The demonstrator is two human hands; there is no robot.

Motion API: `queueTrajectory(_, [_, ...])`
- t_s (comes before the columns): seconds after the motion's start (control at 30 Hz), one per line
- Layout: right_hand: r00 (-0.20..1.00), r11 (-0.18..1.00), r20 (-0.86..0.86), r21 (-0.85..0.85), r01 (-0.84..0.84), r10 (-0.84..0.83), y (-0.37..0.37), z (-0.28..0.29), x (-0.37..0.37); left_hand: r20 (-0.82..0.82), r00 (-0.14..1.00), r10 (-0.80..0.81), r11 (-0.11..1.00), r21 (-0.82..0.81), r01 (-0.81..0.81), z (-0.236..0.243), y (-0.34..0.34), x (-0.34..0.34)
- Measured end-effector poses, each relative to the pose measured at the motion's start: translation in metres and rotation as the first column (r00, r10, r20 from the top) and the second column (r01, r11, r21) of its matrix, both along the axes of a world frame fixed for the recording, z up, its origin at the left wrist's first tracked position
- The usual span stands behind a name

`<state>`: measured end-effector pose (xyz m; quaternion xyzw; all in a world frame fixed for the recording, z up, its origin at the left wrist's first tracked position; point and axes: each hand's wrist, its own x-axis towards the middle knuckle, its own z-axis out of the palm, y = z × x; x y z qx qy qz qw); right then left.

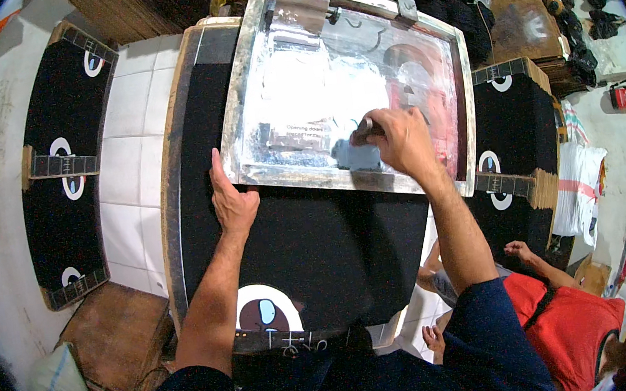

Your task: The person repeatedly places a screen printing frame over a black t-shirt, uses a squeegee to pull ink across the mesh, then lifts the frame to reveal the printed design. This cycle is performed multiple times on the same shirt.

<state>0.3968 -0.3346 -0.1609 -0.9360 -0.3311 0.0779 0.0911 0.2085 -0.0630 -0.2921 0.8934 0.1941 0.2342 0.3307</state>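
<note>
Landmark: the silver screen frame [243,99] is lying over the black cloth [311,242]; its long axis is running from left to right, and its right end is sitting a little nearer to the person.
Main relation: the dark handle [362,132] is sitting over the near half of the frame, a bit right of its middle.
Handle's axis: the short visible part is pointing from the fist toward the frame's left side, slightly toward its near rim; the remainder is hiding under the hand.
Nearer hand: the right hand [403,139] is being the nearer one, for it is already touching the handle; the left hand [232,201] is staying apart, at the frame's near-left corner.
Right fingers: they are curling closely around the handle, leaving no visible gap.
Handle from right fingers: it is lying within them, its bare end showing on the side toward the frame's left rim.
Left fingers: the forefinger is stretching along the outside of the left rim, the thumb is spreading away beside the near rim; whether they are gripping the corner, one cannot tell.
Below the frame's near rim: a round eye print [268,309] is showing on the cloth.
Beyond the frame's near-right corner: another person in red [573,312] is being present.
</note>
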Motion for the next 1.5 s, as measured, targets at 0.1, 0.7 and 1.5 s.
queueTrajectory(0.1, [0.991, 1.0, 0.136, 0.009, -0.019, 0.017, 0.019, -0.015, 0.063, -0.029, 1.0, 0.006, 1.0, 0.012, -0.006, 0.0, -0.001, 0.0])
queueTrajectory(0.7, [0.955, 0.946, 0.236, 0.306, 0.105, -0.182, -0.011, -0.029, -0.094, -0.071, 0.997, 0.012, 0.999, -0.028, -0.014, 0.005, -0.001, 0.0])
queueTrajectory(1.5, [0.723, 0.894, 0.536, 0.351, 0.278, -0.436, 0.019, 0.244, 0.079, 0.983, 0.115, -0.147, -0.731, -0.186, 0.657, 0.429, -0.014, -0.174])
